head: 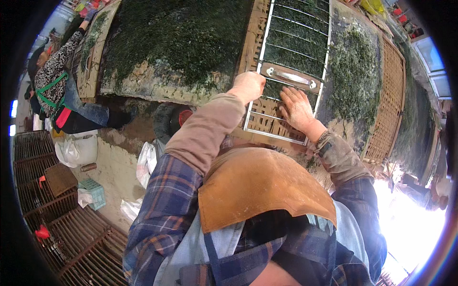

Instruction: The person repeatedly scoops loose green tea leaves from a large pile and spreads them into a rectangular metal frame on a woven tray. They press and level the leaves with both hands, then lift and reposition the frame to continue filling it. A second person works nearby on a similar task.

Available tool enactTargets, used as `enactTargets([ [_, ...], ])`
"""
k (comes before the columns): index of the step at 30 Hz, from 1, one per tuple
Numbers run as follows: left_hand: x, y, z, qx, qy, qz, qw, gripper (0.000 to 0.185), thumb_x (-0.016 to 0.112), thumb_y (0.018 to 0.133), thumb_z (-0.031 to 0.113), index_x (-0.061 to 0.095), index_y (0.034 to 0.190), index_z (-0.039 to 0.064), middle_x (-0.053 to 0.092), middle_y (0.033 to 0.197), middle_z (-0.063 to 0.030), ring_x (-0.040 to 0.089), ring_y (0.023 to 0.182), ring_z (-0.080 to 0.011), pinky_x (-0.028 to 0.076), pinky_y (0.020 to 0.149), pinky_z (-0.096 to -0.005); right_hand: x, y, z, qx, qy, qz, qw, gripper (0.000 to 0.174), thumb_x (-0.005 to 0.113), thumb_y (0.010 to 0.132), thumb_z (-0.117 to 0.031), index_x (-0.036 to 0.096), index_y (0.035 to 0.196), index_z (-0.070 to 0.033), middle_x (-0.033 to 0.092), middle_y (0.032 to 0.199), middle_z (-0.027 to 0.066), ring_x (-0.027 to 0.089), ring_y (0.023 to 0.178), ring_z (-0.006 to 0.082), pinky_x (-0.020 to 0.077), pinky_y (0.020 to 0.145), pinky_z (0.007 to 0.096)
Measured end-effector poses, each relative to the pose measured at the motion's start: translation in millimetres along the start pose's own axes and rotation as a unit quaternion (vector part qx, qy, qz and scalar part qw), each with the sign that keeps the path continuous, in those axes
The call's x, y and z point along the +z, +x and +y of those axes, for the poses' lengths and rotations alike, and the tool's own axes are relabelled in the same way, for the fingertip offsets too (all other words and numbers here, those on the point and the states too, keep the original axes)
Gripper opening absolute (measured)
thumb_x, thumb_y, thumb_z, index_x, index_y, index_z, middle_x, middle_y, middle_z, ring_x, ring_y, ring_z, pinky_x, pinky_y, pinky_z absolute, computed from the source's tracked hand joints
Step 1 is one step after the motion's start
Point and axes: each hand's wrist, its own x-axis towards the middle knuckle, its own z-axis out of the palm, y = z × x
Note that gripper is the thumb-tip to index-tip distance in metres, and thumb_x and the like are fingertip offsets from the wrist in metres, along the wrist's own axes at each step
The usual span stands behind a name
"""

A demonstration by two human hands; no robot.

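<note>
A ladder-like metal frame (279, 133) with thin cross rungs lies over a woven slatted tray (266, 107). Loose dark green plant matter (298, 37) fills the frame's far part; its exact kind is unclear. Across the frame sits a wooden bar (266, 68) bearing a metal pull handle (291, 75). My left hand (247, 87) is closed at the frame's left rail, by the bar's end; its fingertips are hidden. Flat and palm down, my right hand (296, 108) rests just on the near side of the bar, at the edge of the green matter, holding nothing visible.
Green-covered surfaces lie left (179, 43) and right (354, 71), with a woven panel (386, 100) farther right. A co-worker (53, 78) is at the far left. Below are a dark bucket (164, 119), white sacks (146, 162), a teal crate (93, 193) and slatted racks (78, 236).
</note>
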Motion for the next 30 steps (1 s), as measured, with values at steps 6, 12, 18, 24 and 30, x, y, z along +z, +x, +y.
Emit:
enactTargets([
  [6, -5, -43, -58, -0.034, -0.164, 0.233, 0.958, 0.015, 0.065, 0.092, 0.017, 0.074, 0.099, 0.008, 0.072, 0.094, -0.0131, 0.07, 0.081, -0.0307, 0.056, 0.071, -0.0394, -4, 54, -16, -0.028, 0.201, 0.042, 0.978, 0.036, 0.068, 0.092, -0.022, 0.066, 0.123, -0.002, 0.066, 0.126, 0.0184, 0.06, 0.117, 0.038, 0.0481, 0.103, 0.0451],
  [12, 23, -138, -72, -0.091, -0.227, 0.243, 0.939, 0.015, 0.071, 0.09, 0.012, 0.074, 0.102, 0.005, 0.066, 0.084, -0.0075, 0.061, 0.064, -0.0169, 0.051, 0.061, -0.0304, -16, 45, -5, 0.015, 0.169, -0.023, 0.985, 0.021, 0.068, 0.089, -0.023, 0.064, 0.104, -0.009, 0.064, 0.101, 0.0139, 0.067, 0.098, 0.036, 0.0548, 0.084, 0.0467],
  [18, 33, -163, -52, -0.11, -0.232, 0.209, 0.944, 0.015, 0.074, 0.087, 0.012, 0.074, 0.1, 0.005, 0.066, 0.085, -0.0065, 0.063, 0.067, -0.0182, 0.052, 0.063, -0.0311, 15, 78, -29, -0.058, 0.095, -0.032, 0.993, 0.016, 0.068, 0.089, -0.019, 0.067, 0.1, -0.009, 0.067, 0.095, 0.0151, 0.069, 0.085, 0.036, 0.0563, 0.075, 0.0448],
  [24, 28, -102, -23, 0.159, -0.094, 0.218, 0.958, 0.036, 0.066, 0.09, 0.016, 0.068, 0.125, 0.006, 0.066, 0.13, -0.0135, 0.061, 0.124, -0.0328, 0.047, 0.104, -0.0457, -1, 78, -11, 0.104, 0.312, 0.023, 0.944, 0.018, 0.074, 0.088, -0.022, 0.071, 0.093, -0.005, 0.071, 0.083, 0.0164, 0.07, 0.078, 0.0356, 0.056, 0.073, 0.045],
  [30, 39, -61, -4, 0.122, 0.148, 0.042, 0.98, 0.05, 0.061, 0.095, 0.025, 0.059, 0.142, 0.009, 0.055, 0.15, -0.0121, 0.044, 0.145, -0.0306, 0.022, 0.125, -0.0528, -42, 79, 31, -0.011, 0.088, 0.137, 0.987, 0.021, 0.067, 0.095, -0.027, 0.072, 0.103, -0.008, 0.069, 0.092, 0.0148, 0.067, 0.087, 0.0382, 0.0535, 0.078, 0.0484],
])
